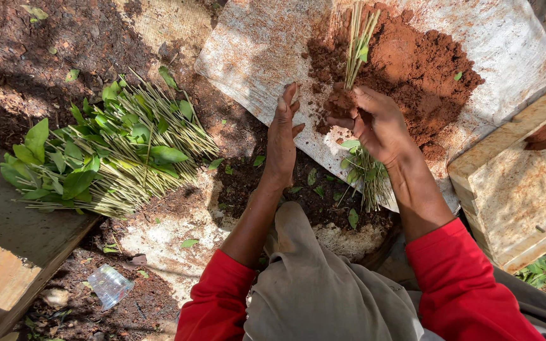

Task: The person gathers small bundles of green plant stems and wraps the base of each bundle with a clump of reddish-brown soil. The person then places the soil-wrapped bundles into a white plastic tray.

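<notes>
Over red soil [424, 69], hands: right [374, 123] around cuttings [356, 47], left [282, 136] flat.

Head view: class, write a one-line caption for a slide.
Right hand packs red soil around cuttings; left hand open beside it; leafy cuttings pile lies left.

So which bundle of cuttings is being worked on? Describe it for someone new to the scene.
Find the white sheet with the red soil heap. At its near edge the right hand grips a thin upright bundle, its base packed in soil, unlike the big leafy pile lying flat.
</notes>
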